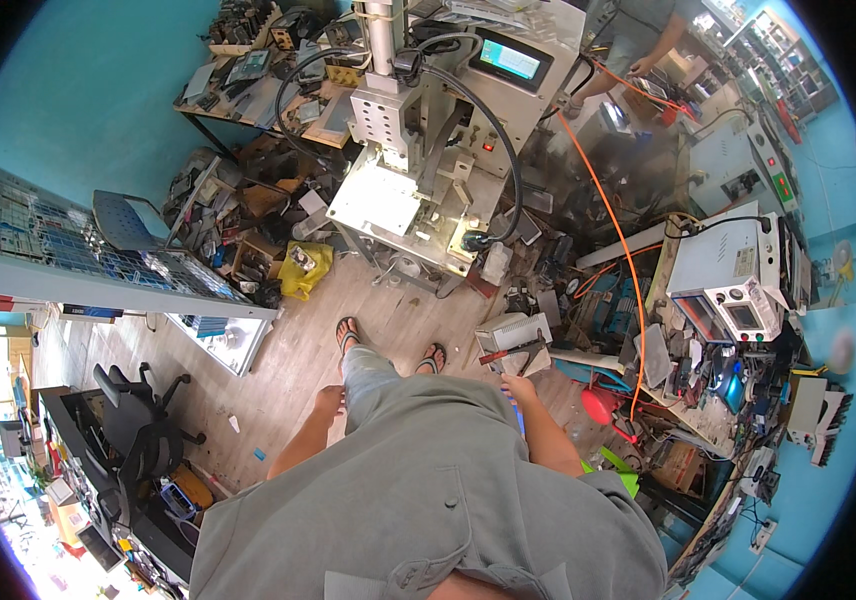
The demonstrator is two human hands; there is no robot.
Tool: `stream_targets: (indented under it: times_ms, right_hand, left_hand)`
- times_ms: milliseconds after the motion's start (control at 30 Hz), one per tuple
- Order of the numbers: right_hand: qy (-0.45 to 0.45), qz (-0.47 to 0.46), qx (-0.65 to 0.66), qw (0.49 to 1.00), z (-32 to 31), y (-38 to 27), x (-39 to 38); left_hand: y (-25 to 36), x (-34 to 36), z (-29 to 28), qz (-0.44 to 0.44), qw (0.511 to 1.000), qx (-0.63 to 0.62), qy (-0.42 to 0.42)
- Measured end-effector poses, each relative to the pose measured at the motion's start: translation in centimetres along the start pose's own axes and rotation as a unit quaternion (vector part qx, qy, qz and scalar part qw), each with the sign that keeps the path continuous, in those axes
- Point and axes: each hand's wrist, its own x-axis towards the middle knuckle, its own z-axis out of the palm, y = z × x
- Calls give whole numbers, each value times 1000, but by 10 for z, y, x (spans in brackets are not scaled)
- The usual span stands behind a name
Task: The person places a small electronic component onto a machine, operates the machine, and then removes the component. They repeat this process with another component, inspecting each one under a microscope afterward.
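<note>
My left hand (328,401) hangs beside my grey trouser leg, its fingers too small and partly hidden to read. At my right side my right hand (516,388) has its fingers bent around a small item with blue on it, which I cannot make out. Just ahead of that hand a white box-like object (513,330) lies low with a dark and red tool (523,350) on it. Before me stands a metal press machine (383,130) with a lit plate, hoses and a small screen (508,58).
Left are a shelf rack (98,285), black chair (138,410) and yellow bag (303,270). Right, an orange hose (628,270) hangs by a cluttered bench with a boxy device (738,300). Another person's arm (653,55) shows at top right. Clutter lies around the machine.
</note>
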Motion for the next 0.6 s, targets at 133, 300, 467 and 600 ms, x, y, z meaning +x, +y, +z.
stream_targets:
  times_ms: [133,300,467,600]
  right_hand:
    - [-6,-2,-9,1000,1,-1,0]
    - [-4,-2,2,1000,0,-2,0]
    - [0,2,15,1000,1,-3,-4]
    - [1,3,7,1000,0,-5,-6]
  left_hand:
    - [-1,1,-1,-2,1000,6,0]
    - [2,-2,1,-1,1000,2,2]
    - [-1,1,0,0,1000,-14,-11]
    - [-2,3,0,2,1000,-14,-10]
